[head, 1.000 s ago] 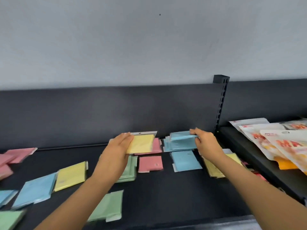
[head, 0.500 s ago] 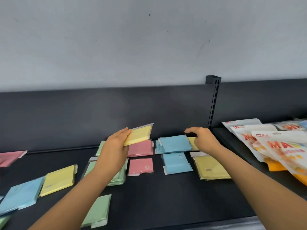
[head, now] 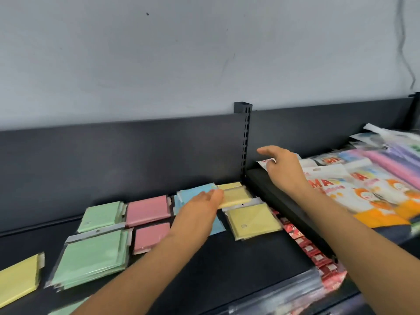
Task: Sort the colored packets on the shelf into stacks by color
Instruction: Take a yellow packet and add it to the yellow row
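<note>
My left hand (head: 200,210) holds a yellow packet (head: 236,196) low over the back right corner of the black shelf (head: 227,264), above another yellow packet (head: 229,185). A yellow stack (head: 252,220) lies just in front. Blue packets (head: 193,194) lie under my left hand. Two pink piles (head: 147,210) (head: 151,236) sit left of them. Further left lie green stacks (head: 101,215) (head: 91,258), and a lone yellow packet (head: 17,280) rests at the far left. My right hand (head: 284,169) hovers with fingers spread above the shelf divider, holding nothing.
A slotted upright post (head: 244,142) splits the shelving. The raised right shelf carries printed white and orange bags (head: 354,192) and pink and purple rolls (head: 391,164). Red packets (head: 304,244) line the gap beside it. A grey wall rises behind.
My left hand carried the yellow packet right, across the pink and blue piles, down to the yellow spot. My right hand let go of the blue stack and lifted up to the right.
</note>
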A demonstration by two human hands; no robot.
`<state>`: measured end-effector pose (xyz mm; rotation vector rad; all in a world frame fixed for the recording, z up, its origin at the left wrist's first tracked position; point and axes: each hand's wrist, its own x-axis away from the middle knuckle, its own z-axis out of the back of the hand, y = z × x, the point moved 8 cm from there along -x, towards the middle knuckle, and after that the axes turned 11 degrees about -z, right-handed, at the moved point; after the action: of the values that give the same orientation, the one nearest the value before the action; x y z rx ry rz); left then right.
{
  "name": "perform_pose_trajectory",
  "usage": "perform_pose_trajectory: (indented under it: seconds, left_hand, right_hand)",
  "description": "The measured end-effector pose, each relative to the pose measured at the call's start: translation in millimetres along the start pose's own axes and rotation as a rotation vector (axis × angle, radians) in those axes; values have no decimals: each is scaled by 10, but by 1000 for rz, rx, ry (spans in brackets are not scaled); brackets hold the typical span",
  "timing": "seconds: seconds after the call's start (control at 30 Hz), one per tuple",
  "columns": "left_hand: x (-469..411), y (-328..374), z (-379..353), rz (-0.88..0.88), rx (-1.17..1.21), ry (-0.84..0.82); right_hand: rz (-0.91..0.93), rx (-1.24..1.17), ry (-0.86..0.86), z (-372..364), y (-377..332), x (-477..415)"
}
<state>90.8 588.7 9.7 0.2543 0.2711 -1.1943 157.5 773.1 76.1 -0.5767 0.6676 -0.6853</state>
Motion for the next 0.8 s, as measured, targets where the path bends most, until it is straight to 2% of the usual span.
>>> perform_pose_trajectory:
  seconds: [0.17, 0.43, 0.57, 0.8]
  left_hand:
    - [-253, 527, -241, -128, -114, -136]
    - [-303, 590, -713, -197, -139, -384]
    - [-218, 534, -618, -212, -99, -284]
    - [144, 55, -159, -66, -86, -17]
  right_hand:
    - [-20, 21, 7, 117, 150, 110]
    - [-36, 28, -28, 103, 228, 237]
    - [-7, 11, -50, -24, 98, 284]
    - [117, -12, -174, -518, -338, 337]
